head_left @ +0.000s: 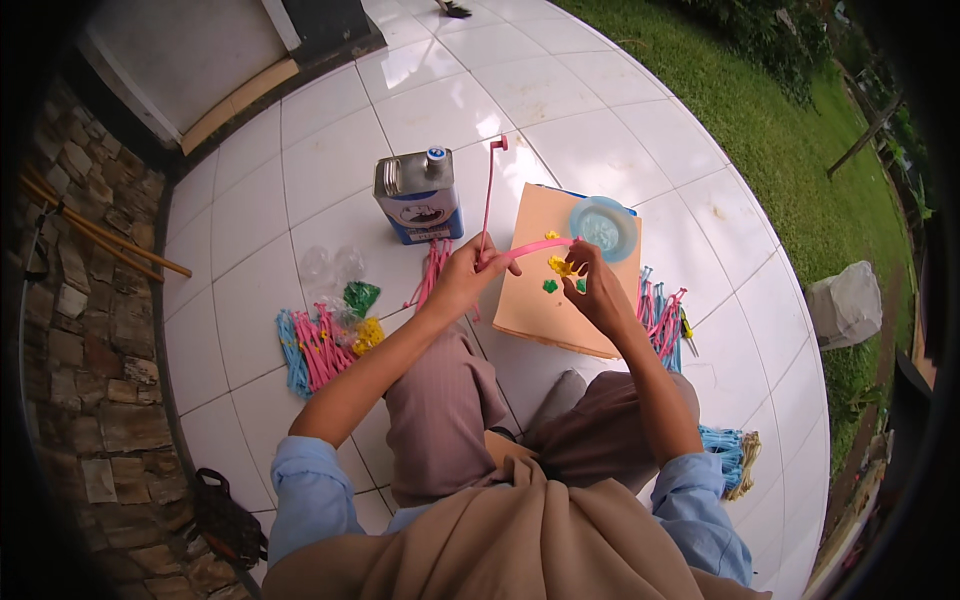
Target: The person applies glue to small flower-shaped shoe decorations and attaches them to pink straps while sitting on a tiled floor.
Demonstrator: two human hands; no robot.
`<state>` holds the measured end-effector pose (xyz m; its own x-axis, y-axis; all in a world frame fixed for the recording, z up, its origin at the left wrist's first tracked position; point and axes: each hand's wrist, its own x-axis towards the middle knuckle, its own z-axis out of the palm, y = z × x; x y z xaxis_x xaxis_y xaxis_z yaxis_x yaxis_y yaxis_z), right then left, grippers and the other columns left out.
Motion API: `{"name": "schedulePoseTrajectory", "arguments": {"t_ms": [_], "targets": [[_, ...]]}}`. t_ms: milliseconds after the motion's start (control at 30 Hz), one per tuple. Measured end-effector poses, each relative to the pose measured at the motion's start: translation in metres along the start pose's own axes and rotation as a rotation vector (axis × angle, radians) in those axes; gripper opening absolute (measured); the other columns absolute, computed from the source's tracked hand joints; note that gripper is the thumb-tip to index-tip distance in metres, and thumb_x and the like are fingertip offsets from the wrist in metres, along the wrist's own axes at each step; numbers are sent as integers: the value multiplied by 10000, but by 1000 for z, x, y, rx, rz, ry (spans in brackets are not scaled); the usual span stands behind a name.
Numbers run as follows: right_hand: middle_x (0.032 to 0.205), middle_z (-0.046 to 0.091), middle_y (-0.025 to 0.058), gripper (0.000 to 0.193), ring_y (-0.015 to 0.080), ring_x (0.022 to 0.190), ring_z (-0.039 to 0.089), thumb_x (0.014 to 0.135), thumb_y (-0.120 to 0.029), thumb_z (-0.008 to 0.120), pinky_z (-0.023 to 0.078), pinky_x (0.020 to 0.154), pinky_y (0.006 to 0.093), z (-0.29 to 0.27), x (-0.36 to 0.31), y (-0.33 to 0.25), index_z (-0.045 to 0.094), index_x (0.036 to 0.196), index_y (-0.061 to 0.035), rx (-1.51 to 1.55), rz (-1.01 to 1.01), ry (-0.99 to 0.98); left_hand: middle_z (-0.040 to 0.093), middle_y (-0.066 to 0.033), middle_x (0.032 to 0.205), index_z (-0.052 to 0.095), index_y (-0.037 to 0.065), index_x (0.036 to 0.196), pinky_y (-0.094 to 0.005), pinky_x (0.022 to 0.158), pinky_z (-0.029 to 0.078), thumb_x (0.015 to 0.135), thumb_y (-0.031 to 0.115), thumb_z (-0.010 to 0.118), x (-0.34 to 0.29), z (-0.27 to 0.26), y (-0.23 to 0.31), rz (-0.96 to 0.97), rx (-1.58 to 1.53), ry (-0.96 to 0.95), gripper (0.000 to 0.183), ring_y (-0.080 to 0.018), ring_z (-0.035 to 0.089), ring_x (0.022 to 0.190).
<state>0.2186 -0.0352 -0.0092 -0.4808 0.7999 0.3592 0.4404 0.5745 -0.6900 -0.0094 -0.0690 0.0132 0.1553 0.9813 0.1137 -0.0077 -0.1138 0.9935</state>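
White floor tiles (230,340), viewed from above. Nearest: lt-blue bundle (718,448) w/ tan bundle (746,462), R of the seated person's knees. Next: pink & blue bundles (312,345) at L, w/ yellow pcs (368,334) and green pcs (360,297) adjacent; 2nd mixed bundle (662,322) at R, near yellow-handled tool (686,325). Centre: hands apart; L hand (478,272) closed on pink strip (540,247), which arcs over brown cardboard (540,325) to fingertips of R hand (595,290); can't tell if these pinch it. Thin pink stem (489,190), knob-ended, stands up from L hand. Green flower pc (550,286) lies on cardboard; translucent blue bowl (603,228) sits toward its far R corner. Beyond, at L: blue-and-silver can (415,200), upright. Farthest: grass (650,50), upper R.
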Motion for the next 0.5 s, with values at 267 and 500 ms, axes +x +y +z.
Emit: {"name": "schedulePoseTrajectory", "arguments": {"t_ms": [267,500], "targets": [[995,512,146,484,318,962,509,729,26,598,440,821,379,17,-22,47,344,1136,-38,-361,100,-166,636,-94,836,252,131,711,-263,874,400,906,90,526,5,3,8,-35,-96,-70,338,-103,569,867],[1075,552,108,485,210,890,558,815,-38,592,459,764,325,-19,6,-15,395,1258,-23,667,258,26,635,-94,825,255,129,693,-264,854,404,907,93,528,0,2,12,11,-130,-110,349,-93,563,868]]}}
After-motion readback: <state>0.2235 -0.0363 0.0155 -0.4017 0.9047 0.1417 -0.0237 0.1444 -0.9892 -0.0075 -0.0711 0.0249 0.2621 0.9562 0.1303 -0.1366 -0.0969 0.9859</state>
